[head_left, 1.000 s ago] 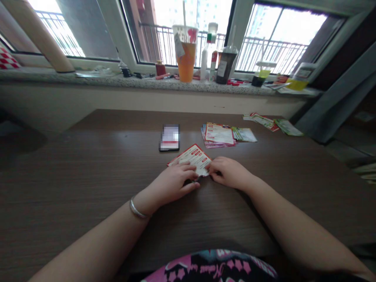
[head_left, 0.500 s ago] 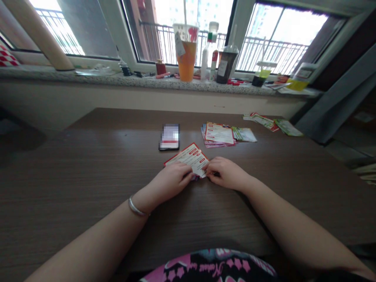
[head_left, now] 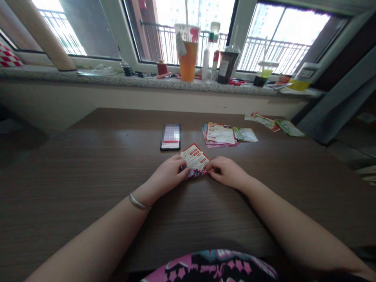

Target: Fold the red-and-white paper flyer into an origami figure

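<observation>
Between my two hands lies a printed paper sheet, white with a red border and red labels. Its near edge is turned up in a narrow fold that shows a darker, patterned underside. My left hand pinches the left end of this fold, fingers on top and thumb in front. At the right end, my right hand closes thumb and fingers on the paper's corner. A phone rests just beyond the sheet, its screen blurred out.
A stack of similar printed sheets lies beyond my right hand, with green-and-white papers beside it. More leaflets lie at the table's far right corner. Drink cups and bottles stand along the window sill.
My left hand has slid left along the sheet's near edge. That edge is now folded up in a strip, where it lay mostly flat before. My right hand has barely moved.
</observation>
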Available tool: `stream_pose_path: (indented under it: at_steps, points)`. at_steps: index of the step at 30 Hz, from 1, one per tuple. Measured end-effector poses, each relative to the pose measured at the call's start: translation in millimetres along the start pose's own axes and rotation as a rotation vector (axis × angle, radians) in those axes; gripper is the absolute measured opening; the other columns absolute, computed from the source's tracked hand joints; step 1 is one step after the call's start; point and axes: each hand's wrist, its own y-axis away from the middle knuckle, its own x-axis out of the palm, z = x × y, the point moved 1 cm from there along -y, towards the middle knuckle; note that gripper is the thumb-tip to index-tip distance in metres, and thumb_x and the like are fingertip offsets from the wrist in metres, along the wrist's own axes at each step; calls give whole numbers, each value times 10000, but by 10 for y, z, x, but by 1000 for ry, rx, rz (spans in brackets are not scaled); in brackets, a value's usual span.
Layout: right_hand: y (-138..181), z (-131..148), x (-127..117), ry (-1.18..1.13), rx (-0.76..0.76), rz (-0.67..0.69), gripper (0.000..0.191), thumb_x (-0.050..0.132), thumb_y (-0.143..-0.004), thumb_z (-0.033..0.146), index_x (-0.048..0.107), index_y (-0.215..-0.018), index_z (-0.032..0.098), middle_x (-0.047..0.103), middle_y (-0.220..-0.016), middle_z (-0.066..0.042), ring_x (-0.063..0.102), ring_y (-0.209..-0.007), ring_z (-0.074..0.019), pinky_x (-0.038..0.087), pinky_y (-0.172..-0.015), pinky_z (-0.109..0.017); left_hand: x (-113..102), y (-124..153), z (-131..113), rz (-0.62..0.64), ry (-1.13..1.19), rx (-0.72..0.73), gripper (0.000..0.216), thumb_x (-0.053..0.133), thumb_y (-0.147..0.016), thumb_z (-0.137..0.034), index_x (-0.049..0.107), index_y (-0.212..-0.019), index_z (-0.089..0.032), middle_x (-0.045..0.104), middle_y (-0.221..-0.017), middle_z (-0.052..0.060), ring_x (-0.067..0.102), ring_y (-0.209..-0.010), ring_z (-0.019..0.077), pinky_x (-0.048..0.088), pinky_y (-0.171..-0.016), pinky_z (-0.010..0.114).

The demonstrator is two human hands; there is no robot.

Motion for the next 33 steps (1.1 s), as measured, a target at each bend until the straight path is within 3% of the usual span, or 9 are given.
stream_pose_path:
  at_steps: [4,11,16,33]
  points:
    - [-6,-40,72,1,64,-49,178,616,-823,189,672,-991,207,705,-872,-29,611,-775,-154,444,-713,-268,70,-12,80,-35,-30,-37,197,520,-863,-296,650,-766,-183,596,-953,61,589,-936,209,498,-871,352]
    - [-19,-57,98,33,-81,-8,170,578,-873,186,709,-969,237,721,-991,-29,629,-928,-169,462,-841,-302,115,-17,90,-69,-103,-17,171,513,-874,-267,662,-848,-187,598,-989,71,596,-942,217,496,-899,363]
    - [-18,-26,109,114,-87,-5,194,565,-893,222,722,-1004,247,712,-1057,-40,613,-974,-181,471,-866,-329,114,-28,122,-74,-102,12,183,490,-885,-238,664,-935,-211,607,-973,51,595,-951,208,488,-910,346]
    - [-17,-34,161,234,-68,-9,228,554,-908,259,725,-1058,274,682,-1024,-52,585,-944,-192,471,-805,-328,143,-36,164,-109,-78,-81,117,540,-841,-247,634,-859,-180,580,-918,48,590,-862,190,503,-837,331]
